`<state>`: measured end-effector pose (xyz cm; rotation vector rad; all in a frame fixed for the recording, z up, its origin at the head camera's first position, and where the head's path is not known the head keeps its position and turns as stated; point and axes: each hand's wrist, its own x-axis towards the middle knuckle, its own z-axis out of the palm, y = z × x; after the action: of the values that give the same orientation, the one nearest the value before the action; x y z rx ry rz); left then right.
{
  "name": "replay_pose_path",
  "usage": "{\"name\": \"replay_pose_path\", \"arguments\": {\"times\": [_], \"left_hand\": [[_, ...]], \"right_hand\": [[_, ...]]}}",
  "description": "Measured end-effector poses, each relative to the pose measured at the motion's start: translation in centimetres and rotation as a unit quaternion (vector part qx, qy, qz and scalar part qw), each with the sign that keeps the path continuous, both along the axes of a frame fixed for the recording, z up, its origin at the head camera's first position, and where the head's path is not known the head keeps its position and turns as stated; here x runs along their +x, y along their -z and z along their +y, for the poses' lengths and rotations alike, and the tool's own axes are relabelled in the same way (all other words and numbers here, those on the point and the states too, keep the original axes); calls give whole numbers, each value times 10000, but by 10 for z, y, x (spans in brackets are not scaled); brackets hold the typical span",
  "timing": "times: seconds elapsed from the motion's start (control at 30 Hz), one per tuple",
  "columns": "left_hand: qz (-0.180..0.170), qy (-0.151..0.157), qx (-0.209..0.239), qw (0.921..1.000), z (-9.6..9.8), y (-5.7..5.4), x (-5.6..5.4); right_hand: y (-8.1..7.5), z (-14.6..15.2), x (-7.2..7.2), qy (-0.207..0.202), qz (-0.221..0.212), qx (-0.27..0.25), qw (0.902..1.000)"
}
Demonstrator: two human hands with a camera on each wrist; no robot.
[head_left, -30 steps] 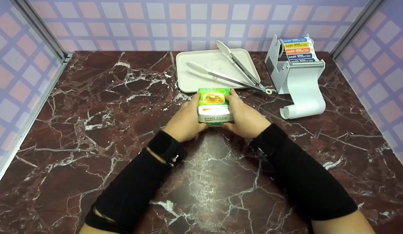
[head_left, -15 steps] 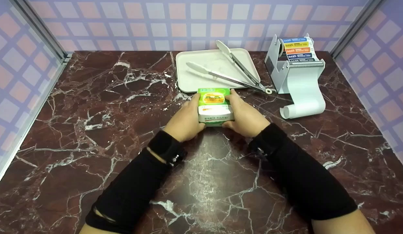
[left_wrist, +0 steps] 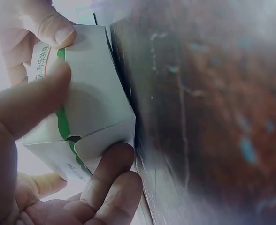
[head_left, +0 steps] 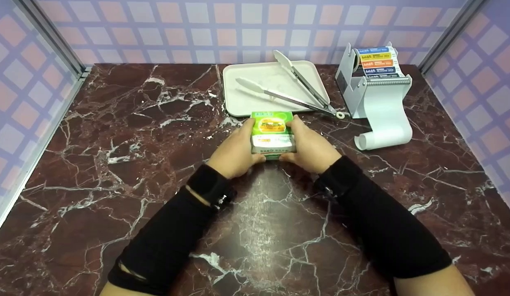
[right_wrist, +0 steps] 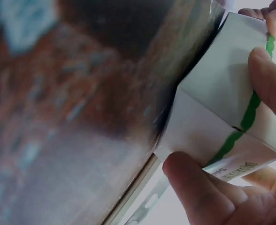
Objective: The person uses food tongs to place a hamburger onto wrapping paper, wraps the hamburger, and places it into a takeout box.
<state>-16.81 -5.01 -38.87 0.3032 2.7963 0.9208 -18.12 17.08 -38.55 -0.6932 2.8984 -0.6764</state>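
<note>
A green and white burger box [head_left: 272, 126] with a burger picture on top sits in the middle of the table, held from both sides. My left hand [head_left: 234, 153] grips its left side; my right hand [head_left: 314, 150] grips its right side. Both thumbs lie on the near face. In the left wrist view, the left thumb presses the white face of the box [left_wrist: 93, 89] and curled fingertips touch the side panel. The right wrist view has fingers at the lower corner of the box [right_wrist: 222, 70], right at the tabletop. What is inside is hidden.
Just behind the box stands a white tray [head_left: 250, 100]. Spread metal tongs [head_left: 298, 100] lie across it, their ringed end past its front right corner. To the right is a label dispenser [head_left: 353, 96] with a white strip [head_left: 386, 117] curling onto the marble-patterned table [head_left: 156, 123].
The box has tipped slightly and shifted a touch to the right between my hands, so less of its near face shows. Both hands keep their grip; tray, tongs and dispenser stay put.
</note>
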Motion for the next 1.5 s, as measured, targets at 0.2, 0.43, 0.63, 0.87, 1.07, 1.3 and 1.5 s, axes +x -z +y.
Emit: {"name": "replay_pose_path", "arguments": {"times": [0.2, 0.43, 0.63, 0.87, 1.07, 1.3, 1.5], "left_hand": [[121, 56, -197, 9997, -1, -1, 0], [200, 139, -317, 9992, -4, -2, 2], [195, 170, -196, 9995, -8, -4, 1], [15, 320, 69, 9995, -13, -3, -2], [29, 268, -4, 9996, -14, -1, -4], [377, 553, -234, 9975, -16, 1, -3], [453, 622, -158, 9969, -17, 3, -5]], "right_hand": [[-6, 5, 1, -119, -142, 232, 9996], [-13, 13, -1, -62, -278, 420, 9987], [-10, 13, -1, -54, -265, 359, 9990], [-10, 12, 0, -115, -230, 396, 9989], [-9, 11, 1, -232, -117, 369, 9990], [-8, 10, 1, -262, 57, 377, 9989], [-9, 8, 2, -172, 38, 425, 9989]]}}
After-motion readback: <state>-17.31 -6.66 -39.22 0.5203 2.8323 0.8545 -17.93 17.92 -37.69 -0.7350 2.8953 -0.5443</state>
